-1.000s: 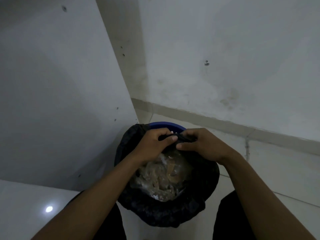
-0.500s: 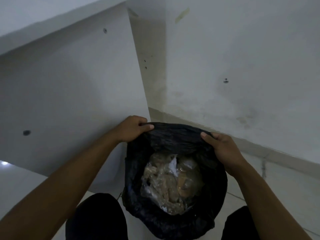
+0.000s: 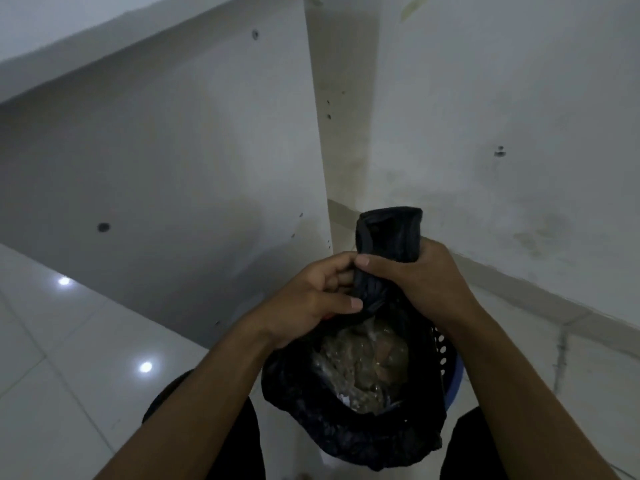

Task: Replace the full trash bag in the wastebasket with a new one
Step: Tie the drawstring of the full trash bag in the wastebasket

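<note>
Left hand (image 3: 311, 296): closed on the gathered neck of the black trash bag (image 3: 349, 431)
Right hand (image 3: 415, 278): gripping the same neck, touching the left
Wastebasket (image 3: 450, 368): blue, perforated, under the bag

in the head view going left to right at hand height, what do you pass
tiled floor → left hand → gathered neck of the black trash bag → right hand → perforated blue wastebasket → wall baseboard

A white panel (image 3: 166, 168) is standing on the glossy tiled floor (image 3: 52, 358), two light spots gleaming just in front of it. A stained wall (image 3: 502, 116) is running behind it, a skirting strip (image 3: 519, 296) lining its base.
</note>
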